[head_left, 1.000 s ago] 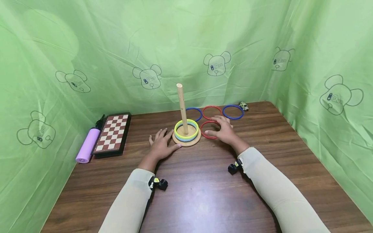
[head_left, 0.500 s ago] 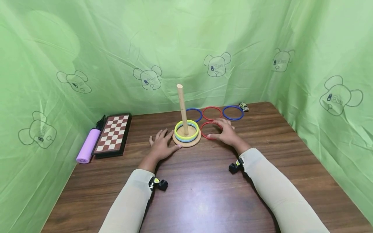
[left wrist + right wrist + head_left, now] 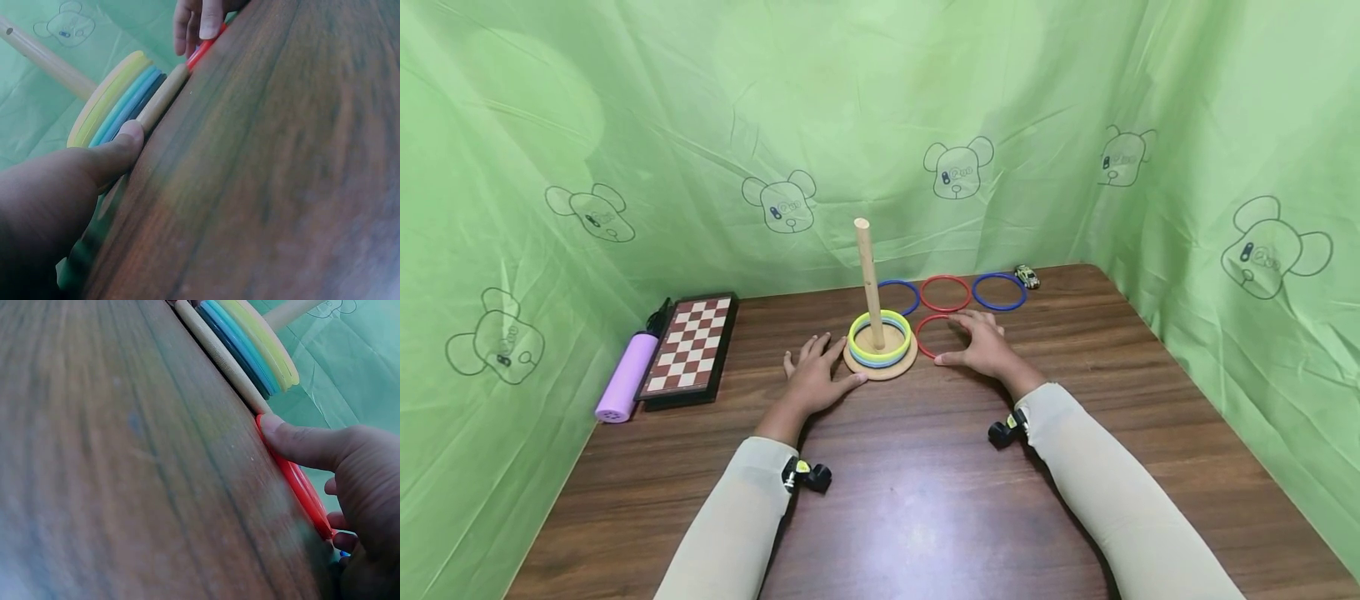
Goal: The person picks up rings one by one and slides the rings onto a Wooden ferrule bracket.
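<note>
A wooden peg stand holds an upright post [image 3: 868, 275] on a round base [image 3: 853, 367]. Stacked round the post are a yellow ring [image 3: 107, 101] and blue rings [image 3: 130, 100] under it. My left hand [image 3: 812, 379] lies with fingers spread on the table at the stand's left, its thumb touching the base edge. Just right of the base, a red ring [image 3: 300, 486] lies flat on the table. My right hand [image 3: 987, 348] spans this ring's right side, thumb on its near edge and fingertips at the far edge, gripping it.
Behind lie another red ring [image 3: 946, 277] and two blue rings, one [image 3: 1000, 273] beside a small toy car [image 3: 1027, 276], the other [image 3: 908, 285] partly behind the post. A chessboard [image 3: 691, 343] and a purple cylinder [image 3: 627, 377] sit at left. Green cloth [image 3: 865, 108] surrounds the table.
My right hand has lowered slightly onto the near red ring, its thumb shifting to the ring's near edge and its fingers closing at the far edge. The left hand has stayed in place.
</note>
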Demonstrator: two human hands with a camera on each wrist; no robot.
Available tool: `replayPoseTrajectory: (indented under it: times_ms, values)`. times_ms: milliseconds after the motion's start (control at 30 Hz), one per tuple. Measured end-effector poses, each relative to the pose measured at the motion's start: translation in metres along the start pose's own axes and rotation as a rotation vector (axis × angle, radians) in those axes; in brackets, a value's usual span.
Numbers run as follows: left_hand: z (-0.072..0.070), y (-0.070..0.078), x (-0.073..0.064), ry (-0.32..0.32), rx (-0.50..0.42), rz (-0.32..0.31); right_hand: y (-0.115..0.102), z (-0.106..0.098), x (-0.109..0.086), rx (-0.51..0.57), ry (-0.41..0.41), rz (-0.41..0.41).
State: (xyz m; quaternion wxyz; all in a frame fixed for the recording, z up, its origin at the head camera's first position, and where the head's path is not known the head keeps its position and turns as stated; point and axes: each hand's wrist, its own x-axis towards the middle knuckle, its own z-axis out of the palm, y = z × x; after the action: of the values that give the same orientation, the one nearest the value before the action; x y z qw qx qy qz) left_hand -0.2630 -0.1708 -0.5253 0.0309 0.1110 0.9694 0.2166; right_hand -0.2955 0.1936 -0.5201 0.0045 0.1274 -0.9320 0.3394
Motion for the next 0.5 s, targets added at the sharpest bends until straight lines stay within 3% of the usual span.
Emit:
replayPoseTrajectory:
  times_ms: [500]
  values:
    - [-0.001, 0.0023, -0.0019, 0.002, 0.009, -0.001, 0.0017, 0.0015, -0.0006, -0.009, -0.013, -0.025]
